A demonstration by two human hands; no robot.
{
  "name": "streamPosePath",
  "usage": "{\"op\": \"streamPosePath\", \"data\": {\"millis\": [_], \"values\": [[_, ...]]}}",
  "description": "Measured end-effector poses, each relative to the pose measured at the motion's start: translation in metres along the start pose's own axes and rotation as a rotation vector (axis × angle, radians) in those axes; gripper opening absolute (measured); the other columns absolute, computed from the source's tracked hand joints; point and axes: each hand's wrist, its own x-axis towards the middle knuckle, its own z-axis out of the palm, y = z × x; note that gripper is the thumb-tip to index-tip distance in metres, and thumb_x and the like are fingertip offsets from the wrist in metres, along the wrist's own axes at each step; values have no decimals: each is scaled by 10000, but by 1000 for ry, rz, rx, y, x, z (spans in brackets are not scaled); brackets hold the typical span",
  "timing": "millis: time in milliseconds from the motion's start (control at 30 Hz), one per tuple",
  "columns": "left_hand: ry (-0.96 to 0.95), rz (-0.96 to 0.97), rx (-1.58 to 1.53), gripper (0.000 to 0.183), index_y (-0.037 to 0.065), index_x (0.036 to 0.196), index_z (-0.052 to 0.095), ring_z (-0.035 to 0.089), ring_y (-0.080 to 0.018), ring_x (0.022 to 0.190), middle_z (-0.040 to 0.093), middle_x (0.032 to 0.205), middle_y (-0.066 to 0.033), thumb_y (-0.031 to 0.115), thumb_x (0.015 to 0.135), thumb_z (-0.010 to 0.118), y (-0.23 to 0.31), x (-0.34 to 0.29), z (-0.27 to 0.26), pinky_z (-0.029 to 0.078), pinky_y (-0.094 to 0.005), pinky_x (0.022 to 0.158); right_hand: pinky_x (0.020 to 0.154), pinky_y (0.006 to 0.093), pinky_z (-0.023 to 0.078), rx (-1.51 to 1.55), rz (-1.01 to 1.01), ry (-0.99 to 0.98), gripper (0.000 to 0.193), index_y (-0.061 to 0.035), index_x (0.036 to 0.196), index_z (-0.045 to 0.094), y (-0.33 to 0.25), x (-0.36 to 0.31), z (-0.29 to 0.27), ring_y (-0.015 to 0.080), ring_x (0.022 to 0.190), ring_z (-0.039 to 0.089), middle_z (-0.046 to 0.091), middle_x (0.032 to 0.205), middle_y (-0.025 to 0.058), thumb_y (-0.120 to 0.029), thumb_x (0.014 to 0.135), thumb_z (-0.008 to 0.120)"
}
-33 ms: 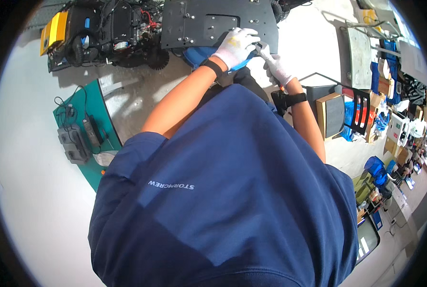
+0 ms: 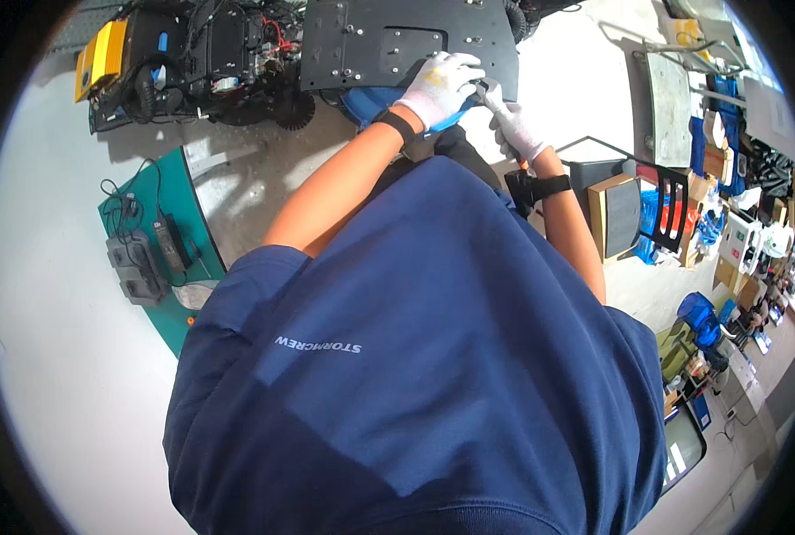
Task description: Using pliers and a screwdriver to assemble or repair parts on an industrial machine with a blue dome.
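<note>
My left hand (image 2: 440, 87), in a white knit glove, lies over the near edge of a black metal plate (image 2: 371, 62) dotted with bolts. Its fingers curl to the right; what they pinch, if anything, is hidden. Just to the right, my gloved right hand (image 2: 520, 129) is closed around a hand tool (image 2: 483, 87). The tool's dark head reaches toward my left fingertips at the plate's edge, and a bit of orange shows below the fist; its exact kind does not show. Under the plate edge sits a blue rounded object (image 2: 366, 105), partly covered by my left hand.
To the left stands a machine with a yellow box (image 2: 101, 62), exposed wiring and black wheels. A green mat (image 2: 170, 196) carries a grey charger-like block (image 2: 137, 267) and cables. A black-framed chair (image 2: 672, 205), cardboard boxes and cluttered shelving are on the right.
</note>
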Motion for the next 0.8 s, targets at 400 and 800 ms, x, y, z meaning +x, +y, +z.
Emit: {"op": "streamPosePath", "data": {"millis": [400,800], "values": [[-50,-56,-29,242,112,1083,677,548,-287,1070,596,1220,-61,214,883,585,3,2,-5,425,-397,970,523,216,457,369,-126,-115,449,-8,1352,504,54,-26,-22,83,582,531,606,751,38,-240,973,572],[-45,-159,-109,234,102,1079,655,552,-274,1077,602,1216,-46,175,858,625,6,6,-6,416,-383,994,542,226,443,-245,-300,-184,356,20,1197,635,22,10,-86,53,595,530,600,691,10,-227,945,590]]}}
